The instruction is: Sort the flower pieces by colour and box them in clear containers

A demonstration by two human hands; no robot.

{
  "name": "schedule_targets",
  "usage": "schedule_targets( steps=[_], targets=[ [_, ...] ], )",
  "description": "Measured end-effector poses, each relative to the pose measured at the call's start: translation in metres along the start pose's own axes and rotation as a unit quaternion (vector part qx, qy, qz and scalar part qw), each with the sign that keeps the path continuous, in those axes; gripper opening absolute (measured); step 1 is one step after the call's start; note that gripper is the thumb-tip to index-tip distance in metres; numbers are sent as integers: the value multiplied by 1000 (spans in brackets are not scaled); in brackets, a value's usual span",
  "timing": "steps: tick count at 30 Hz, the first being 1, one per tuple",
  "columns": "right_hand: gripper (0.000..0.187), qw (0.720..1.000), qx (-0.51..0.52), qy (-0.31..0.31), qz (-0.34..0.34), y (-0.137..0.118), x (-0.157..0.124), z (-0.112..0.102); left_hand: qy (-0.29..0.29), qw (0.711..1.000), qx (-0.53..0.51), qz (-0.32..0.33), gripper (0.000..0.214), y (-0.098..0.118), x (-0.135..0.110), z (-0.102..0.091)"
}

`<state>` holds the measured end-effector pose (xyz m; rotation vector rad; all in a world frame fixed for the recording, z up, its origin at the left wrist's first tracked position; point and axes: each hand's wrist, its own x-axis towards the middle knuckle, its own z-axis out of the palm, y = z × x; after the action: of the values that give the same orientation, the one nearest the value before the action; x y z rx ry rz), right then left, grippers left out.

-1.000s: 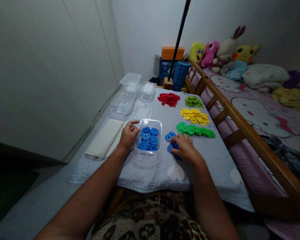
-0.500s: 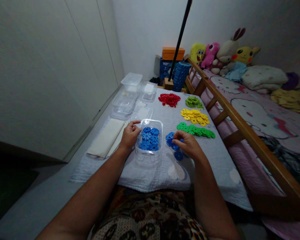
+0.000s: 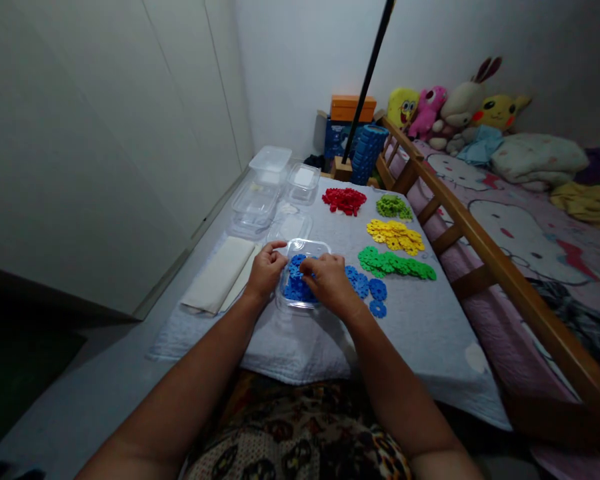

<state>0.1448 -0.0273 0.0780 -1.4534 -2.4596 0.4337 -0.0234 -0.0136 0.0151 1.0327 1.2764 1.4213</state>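
Note:
A clear plastic container (image 3: 307,248) holding blue flower-shaped discs (image 3: 293,288) sits on a pale quilted mat (image 3: 420,320) in front of me. My left hand (image 3: 266,270) grips the container's left rim, fingers curled round it. Over the container hovers my right hand (image 3: 330,283), fingers pinched together above the blue discs; what they hold is hidden. A few loose blue discs (image 3: 371,291) lie on the mat just right of the container.
Piles of red discs (image 3: 345,199), light green discs (image 3: 393,206), yellow discs (image 3: 396,235) and green discs (image 3: 396,263) lie beyond. Empty clear containers (image 3: 260,200) stack at back left. A wooden bed rail (image 3: 480,240) runs along the right. A black pole (image 3: 367,80) stands behind.
My right hand has moved left from the loose blue discs on the mat to above the container. The left hand has stayed on the container's rim.

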Motion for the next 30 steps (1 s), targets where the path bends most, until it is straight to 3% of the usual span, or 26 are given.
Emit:
schedule_targets(
  steps=[6,12,16,24,30],
  targets=[
    [21,999,14,31,0,10,-1,2,-1,1000,-6,-6,45,1,-1,1],
    [18,989,32,110,91,66,-18,-20,0,1000,-4,-4,43,2,-1,1],
    [20,981,-45,91,163,94,-28,-15,2,1000,-1,-5,43,1,0,1],
    [29,985,-89,27,148,94,-39,2,2,1000,4,0,43,-3,2,-1],
    [26,987,-89,19,134,95,-43,6,5,1000,15,1,43,-1,1,-1]
  ],
)
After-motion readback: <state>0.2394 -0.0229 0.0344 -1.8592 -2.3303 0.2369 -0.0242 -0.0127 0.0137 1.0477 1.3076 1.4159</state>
